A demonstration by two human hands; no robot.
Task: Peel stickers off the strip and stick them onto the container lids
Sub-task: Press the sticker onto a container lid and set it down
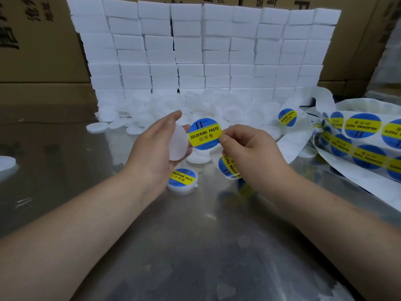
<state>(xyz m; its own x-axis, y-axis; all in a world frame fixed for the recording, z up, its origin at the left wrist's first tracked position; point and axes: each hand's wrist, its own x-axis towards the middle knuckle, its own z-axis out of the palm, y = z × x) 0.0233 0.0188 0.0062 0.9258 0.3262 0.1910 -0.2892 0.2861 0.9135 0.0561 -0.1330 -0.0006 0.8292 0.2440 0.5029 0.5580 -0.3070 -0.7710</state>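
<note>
My left hand (155, 146) holds a plain white round lid (178, 142) upright between thumb and fingers. My right hand (249, 148) pinches a round blue and yellow "SOLDERING PASTE" sticker (205, 134) by its right edge, just right of the lid. The sticker strip (358, 144) with several stickers trails from the right across the table and under my right hand, where one more sticker (227, 166) shows. A lid with a sticker on it (182, 178) lies on the table below my left hand.
A heap of white lids (195, 107) lies behind my hands, before a wall of stacked white boxes (204, 51). Cardboard cartons (39, 44) stand behind. Another stickered lid (287, 117) sits at the right. A lone white lid (6, 162) rests at the left on the shiny metal table (195, 246).
</note>
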